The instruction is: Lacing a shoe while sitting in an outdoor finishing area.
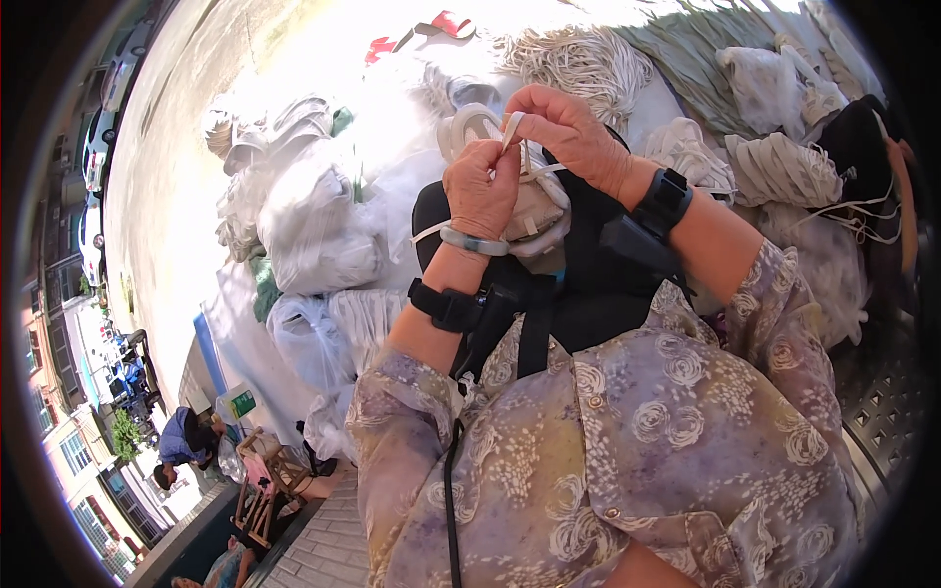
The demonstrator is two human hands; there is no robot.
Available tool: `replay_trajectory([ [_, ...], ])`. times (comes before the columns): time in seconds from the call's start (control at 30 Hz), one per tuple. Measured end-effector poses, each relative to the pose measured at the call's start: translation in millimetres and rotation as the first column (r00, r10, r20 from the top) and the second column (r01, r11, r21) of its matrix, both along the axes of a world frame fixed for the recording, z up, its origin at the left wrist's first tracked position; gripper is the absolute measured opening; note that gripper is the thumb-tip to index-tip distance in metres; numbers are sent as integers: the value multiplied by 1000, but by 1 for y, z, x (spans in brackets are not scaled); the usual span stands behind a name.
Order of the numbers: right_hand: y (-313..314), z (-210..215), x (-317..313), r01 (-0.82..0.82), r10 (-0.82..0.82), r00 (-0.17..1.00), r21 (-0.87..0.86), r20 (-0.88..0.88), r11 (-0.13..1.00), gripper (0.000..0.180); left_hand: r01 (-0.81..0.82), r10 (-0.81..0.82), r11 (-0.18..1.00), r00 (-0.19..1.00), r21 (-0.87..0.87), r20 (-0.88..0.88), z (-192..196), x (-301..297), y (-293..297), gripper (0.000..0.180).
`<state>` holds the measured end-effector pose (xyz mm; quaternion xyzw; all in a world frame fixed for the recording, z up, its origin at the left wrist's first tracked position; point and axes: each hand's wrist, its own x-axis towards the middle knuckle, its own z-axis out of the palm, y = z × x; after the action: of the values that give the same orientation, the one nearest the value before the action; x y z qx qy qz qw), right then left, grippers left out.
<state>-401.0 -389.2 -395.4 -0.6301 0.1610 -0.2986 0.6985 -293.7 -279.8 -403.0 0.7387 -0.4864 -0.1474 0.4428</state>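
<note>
A pale beige and white sneaker (pixel 536 218) rests on my lap, partly hidden behind my hands. Above it I pinch a flat white shoelace (pixel 512 127) between both hands. My left hand (pixel 480 191) is closed, with thumb and forefinger on the lace. From the upper right my right hand (pixel 569 132) reaches in, its fingertips also closed on the lace. More white lace crosses the sneaker below my right hand, and a loose end sticks out left of my left wrist. The lace tip is too small to make out.
A heap of loose white laces (pixel 578 69) lies beyond my hands. Clear plastic bags (pixel 319 220) of pale stacked pieces stand to the left. Rows of pale shoe pieces (pixel 784 171) sit at the right. People and a wooden chair (pixel 265 485) are at the lower left.
</note>
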Motion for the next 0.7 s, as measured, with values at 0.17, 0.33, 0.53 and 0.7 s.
replay_trajectory([
  [0.17, 4, -17, 4, -169, 186, 979, 177, -85, 970, 20, -28, 35, 999, 958, 31, -285, 15, 0, 23, 15],
  [0.33, 1, -32, 0, -423, 441, 860, 125, -258, 898, 15, -51, 20, 998, 847, -44, -532, 34, 3, 31, 15],
  [0.53, -2, -43, -4, -347, 325, 907, -38, -266, 937, 15, -133, 77, 989, 841, -67, -535, 29, 9, 34, 15],
  [0.7, 2, -32, -4, -329, 316, 924, -26, -216, 944, 15, -201, 187, 979, 797, 40, -574, 21, 23, 36, 14],
])
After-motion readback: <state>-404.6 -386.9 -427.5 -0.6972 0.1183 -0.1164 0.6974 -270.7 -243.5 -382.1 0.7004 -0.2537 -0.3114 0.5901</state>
